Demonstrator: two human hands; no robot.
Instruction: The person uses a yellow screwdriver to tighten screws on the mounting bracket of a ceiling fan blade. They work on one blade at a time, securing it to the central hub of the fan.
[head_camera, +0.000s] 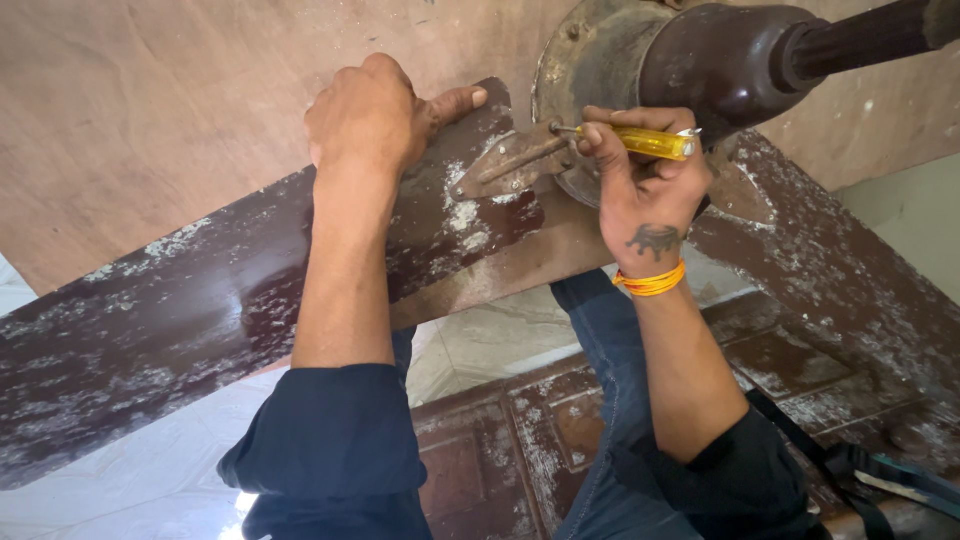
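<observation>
your left hand (372, 118) presses flat on the blade (200, 300); your right hand (645, 180) grips the screwdriver (645, 142), bracket (510, 162) screw beside the motor (640, 60) not yet out.

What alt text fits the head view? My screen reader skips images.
A right hand drives a yellow-handled screwdriver at a metal bracket joining a dusty brown fan blade to the motor housing. The left hand presses the blade flat.

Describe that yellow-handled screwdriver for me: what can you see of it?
The screwdriver has a clear yellow plastic handle with a metal clip at its end and a thin metal shaft. It lies nearly level, gripped in the right hand; its tip meets the rusty metal bracket joining the fan blade to the motor housing.
</observation>
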